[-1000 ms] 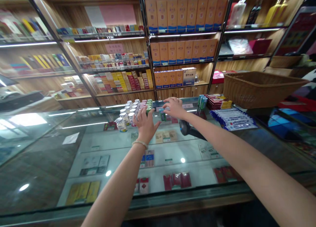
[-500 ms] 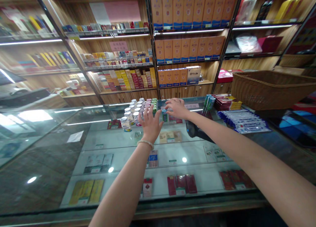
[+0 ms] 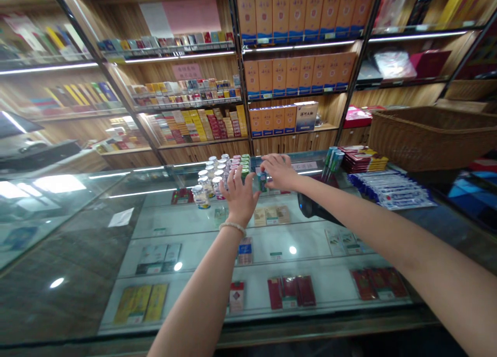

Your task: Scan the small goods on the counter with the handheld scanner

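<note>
Several small lidded jars (image 3: 201, 196) stand in rows on the glass counter (image 3: 289, 313), with white, pink and green ones side by side. My left hand (image 3: 240, 195), with a beaded bracelet at the wrist, is over the near right side of the rows, fingers spread and nothing in them. To its right my right hand (image 3: 279, 171) reaches in with bent fingers around a small blue-green container (image 3: 262, 181); whether the fingers touch it is unclear. A black handheld device (image 3: 310, 206) lies under my right forearm.
On the right are blue-and-white packets (image 3: 392, 189), red-and-yellow packs (image 3: 363, 160), blue-green cylinders (image 3: 334, 159) and a wicker basket (image 3: 430, 139). A paper slip (image 3: 120, 217) lies left. Shelves with orange boxes (image 3: 279, 75) stand behind.
The whole view has shifted slightly, so the counter items appear a little farther right. Both hands stay almost in the same place over the counter.
</note>
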`<state>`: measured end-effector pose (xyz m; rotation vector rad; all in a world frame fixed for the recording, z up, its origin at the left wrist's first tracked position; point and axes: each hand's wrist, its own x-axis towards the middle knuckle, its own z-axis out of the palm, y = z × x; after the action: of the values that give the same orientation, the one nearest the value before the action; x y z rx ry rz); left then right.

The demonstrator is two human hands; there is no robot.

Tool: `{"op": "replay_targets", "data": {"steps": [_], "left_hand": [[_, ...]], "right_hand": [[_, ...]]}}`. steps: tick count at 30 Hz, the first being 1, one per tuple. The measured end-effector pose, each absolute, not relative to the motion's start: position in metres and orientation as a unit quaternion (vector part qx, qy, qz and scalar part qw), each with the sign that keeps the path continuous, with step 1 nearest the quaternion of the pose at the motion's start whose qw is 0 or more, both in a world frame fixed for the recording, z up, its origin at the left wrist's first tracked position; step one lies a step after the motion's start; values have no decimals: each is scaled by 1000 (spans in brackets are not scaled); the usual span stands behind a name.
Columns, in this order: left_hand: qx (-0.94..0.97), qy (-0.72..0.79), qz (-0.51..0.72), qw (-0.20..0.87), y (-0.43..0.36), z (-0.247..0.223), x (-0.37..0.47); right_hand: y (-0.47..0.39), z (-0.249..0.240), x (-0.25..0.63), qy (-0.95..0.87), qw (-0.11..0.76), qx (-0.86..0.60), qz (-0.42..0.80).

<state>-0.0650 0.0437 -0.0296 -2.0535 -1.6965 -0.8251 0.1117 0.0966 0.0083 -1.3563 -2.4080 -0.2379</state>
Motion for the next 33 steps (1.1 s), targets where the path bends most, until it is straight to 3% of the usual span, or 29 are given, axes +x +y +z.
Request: {"op": "replay_targets", "data": {"steps": [33], "left_hand": [[-741, -602, -248, 164, 47, -42, -66]], "right_hand": [[194, 7, 95, -833, 187, -514, -83]]}}
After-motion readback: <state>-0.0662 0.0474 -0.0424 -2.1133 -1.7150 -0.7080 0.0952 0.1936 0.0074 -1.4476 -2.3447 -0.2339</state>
